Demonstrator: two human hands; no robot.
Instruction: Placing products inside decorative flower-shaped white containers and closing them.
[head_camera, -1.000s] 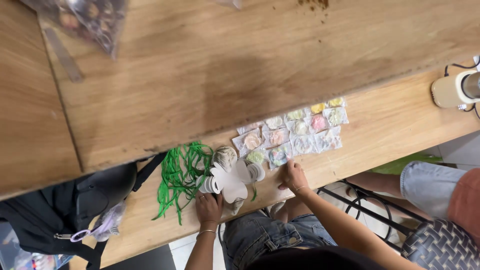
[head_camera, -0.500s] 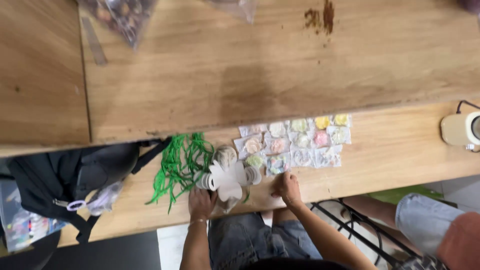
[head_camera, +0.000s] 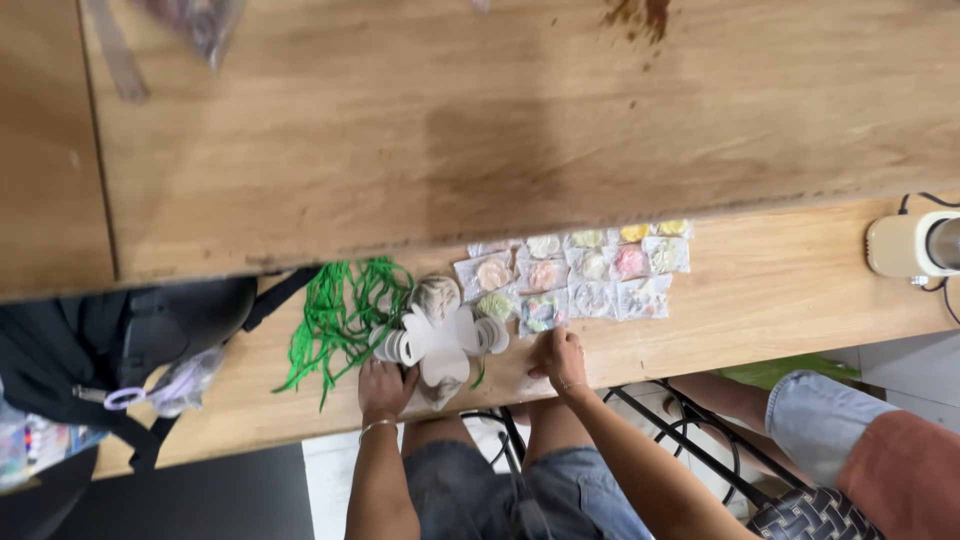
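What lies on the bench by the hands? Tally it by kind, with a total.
Clear packets: about 14, some overlapping
Flower cutout stack: 1
Green cord bundle: 1
Black bag: 1
Beige appliance: 1
Total: about 18

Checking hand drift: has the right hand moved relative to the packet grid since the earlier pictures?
No. The right hand stays at the near edge of the packet grid, as before; only the camera shifted.

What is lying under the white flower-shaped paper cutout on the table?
Under the white flower-shaped cutout a beige rounded lump sticks out, with green strings beside it. The rest beneath is covered.
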